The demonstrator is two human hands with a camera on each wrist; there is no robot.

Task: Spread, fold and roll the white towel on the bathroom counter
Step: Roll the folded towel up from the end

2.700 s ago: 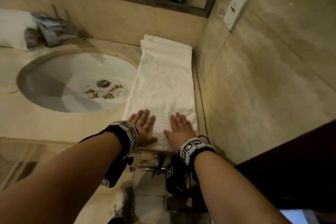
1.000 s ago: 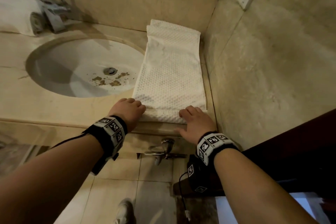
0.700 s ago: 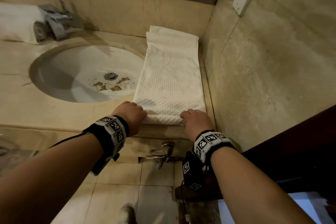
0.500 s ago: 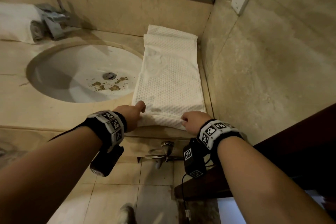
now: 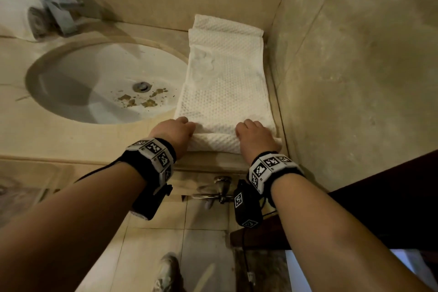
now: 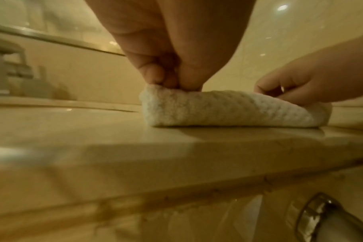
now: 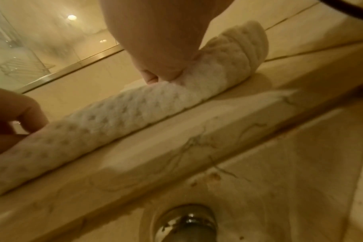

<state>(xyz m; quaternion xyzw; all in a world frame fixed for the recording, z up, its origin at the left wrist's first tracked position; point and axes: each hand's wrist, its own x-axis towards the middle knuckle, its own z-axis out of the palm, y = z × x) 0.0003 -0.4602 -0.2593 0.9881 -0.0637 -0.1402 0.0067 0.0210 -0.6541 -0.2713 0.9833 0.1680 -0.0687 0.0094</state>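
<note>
The white towel [image 5: 225,78] lies as a long folded strip on the counter [image 5: 71,140], between the sink and the right wall. Its near end is turned up into a small roll [image 5: 213,142] at the counter's front edge. My left hand [image 5: 175,133] grips the left end of that roll, fingers curled over it. My right hand [image 5: 254,136] grips the right end the same way. The left wrist view shows the roll [image 6: 228,109] under my left hand [image 6: 172,81], and the right wrist view shows the roll [image 7: 135,111] pinched by my right hand [image 7: 162,73].
A round sink [image 5: 104,83] with brown debris near its drain lies left of the towel. A tap [image 5: 57,7] and another white towel [image 5: 14,9] are at the back left. The tiled wall [image 5: 343,78] stands close on the right. A metal handle [image 5: 220,191] sits below the counter edge.
Both hands went from lying flat on the towel's near end to gripping its edge. They have turned that edge up and over into a small roll.
</note>
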